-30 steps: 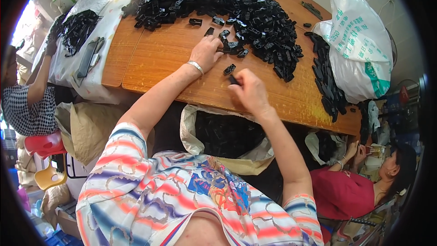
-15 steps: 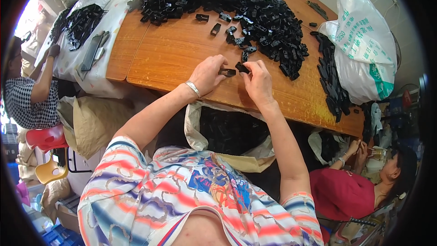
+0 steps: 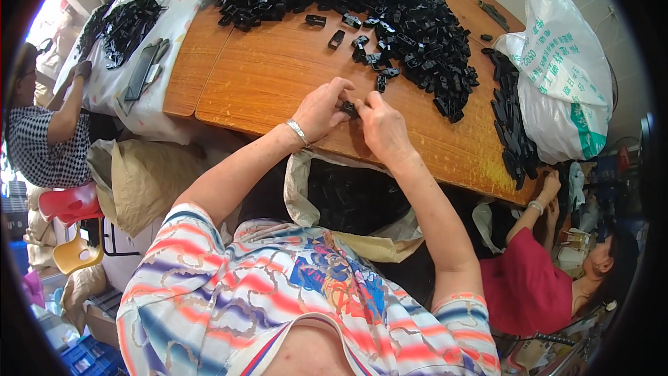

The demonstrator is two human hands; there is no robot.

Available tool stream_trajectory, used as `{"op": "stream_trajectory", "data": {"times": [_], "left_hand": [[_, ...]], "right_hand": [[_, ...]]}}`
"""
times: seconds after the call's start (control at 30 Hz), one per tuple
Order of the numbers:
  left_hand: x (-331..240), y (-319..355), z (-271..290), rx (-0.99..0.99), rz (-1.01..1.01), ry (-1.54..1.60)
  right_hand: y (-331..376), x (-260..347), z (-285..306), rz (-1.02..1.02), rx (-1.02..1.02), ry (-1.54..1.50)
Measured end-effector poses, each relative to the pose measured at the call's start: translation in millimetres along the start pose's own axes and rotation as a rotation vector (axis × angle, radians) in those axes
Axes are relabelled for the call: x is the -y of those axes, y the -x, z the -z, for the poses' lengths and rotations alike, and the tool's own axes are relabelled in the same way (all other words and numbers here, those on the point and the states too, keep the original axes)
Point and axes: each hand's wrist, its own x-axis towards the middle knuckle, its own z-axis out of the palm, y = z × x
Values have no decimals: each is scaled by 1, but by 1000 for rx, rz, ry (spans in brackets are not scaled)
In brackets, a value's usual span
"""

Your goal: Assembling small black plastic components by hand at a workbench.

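Over the front edge of the wooden table [image 3: 257, 90], my two hands meet at a small black plastic part [image 3: 350, 108]. My left hand [image 3: 321, 110], with a bracelet at its wrist, is closed round the part from the left. From the right, my right hand [image 3: 384, 129] pinches at the same spot; its fingertips hide whatever they grip. Just beyond my fingers, several loose black plastic parts [image 3: 336, 40] lie apart from a large heap of similar black parts [image 3: 410, 28].
An open sack [image 3: 299, 188] holding black parts hangs below the table edge at my lap. Long black strips [image 3: 511, 125] and a white plastic bag [image 3: 563, 76] lie at the right. Co-workers sit at left [image 3: 49, 139] and right [image 3: 529, 285].
My right hand has moved left to meet my left hand, bringing the black piece it held against the left hand's part. The co-worker at right has raised an arm to the table edge.
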Motion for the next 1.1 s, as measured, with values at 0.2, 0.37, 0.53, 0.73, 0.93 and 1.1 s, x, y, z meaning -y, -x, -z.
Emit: {"op": "stream_trajectory", "data": {"times": [0.2,0.37,0.53,0.73,0.93,1.1], "left_hand": [[-2,0,-1,21,-56,-43],[5,-25,24,271,118,299],[25,-76,5,-227,54,-126],[34,-99,-16,-265,62,-279],[9,-66,8,-143,-54,-193],[5,-42,6,31,-281,-362]], "right_hand": [[10,2,-9,39,-49,131],[49,25,14,-123,23,-155],[71,40,35,-142,293,-226],[5,-29,14,-266,-122,-86],[-35,-41,-9,-431,-133,45],[-22,-55,-12,-477,-169,-41]]}}
